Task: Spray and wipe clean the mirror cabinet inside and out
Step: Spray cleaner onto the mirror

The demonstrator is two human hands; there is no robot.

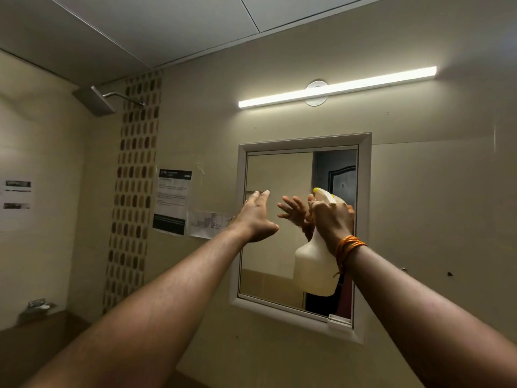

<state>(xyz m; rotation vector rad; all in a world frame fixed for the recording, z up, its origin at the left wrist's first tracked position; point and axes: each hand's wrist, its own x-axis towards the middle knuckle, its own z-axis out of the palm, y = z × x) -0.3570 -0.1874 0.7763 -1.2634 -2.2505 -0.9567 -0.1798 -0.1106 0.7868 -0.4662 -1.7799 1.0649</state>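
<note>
Mirror cabinet at 3 o'clock, door closed | right hand grips spray bottle before glass | left hand open, fingers straight at frame's left edge | risk: spray strikes left hand or the wall notices at 9 o'clock.

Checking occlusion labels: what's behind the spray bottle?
Behind the spray bottle, gripped by the right hand, is the mirror of the closed cabinet, reflecting a hand and a dark door. The cabinet's inside is hidden.
</note>
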